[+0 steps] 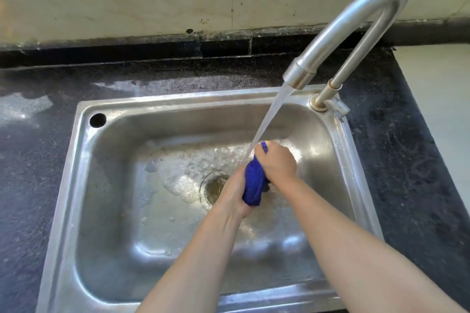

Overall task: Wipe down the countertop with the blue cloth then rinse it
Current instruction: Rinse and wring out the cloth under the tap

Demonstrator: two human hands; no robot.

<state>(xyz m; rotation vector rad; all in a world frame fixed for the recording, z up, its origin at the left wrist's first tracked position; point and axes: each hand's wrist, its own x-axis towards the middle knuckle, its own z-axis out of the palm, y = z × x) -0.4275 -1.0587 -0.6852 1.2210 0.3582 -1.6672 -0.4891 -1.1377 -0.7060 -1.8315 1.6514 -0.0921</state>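
Observation:
The blue cloth (254,183) is bunched into a thick roll over the steel sink (84,160). My left hand (235,193) grips its lower end and my right hand (276,161) grips its upper end, with a small blue tip sticking out above the right fist. Water runs from the faucet (338,30) in a slanted stream (269,119) and lands on the cloth just left of my right hand. The dark countertop (33,165) around the sink is wet and shiny in patches.
Foam and bubbles lie on the sink floor around the drain (213,188). A round hole (98,119) sits in the sink's back left corner. The faucet base (320,104) stands at the back right corner. A tiled wall (127,2) runs behind.

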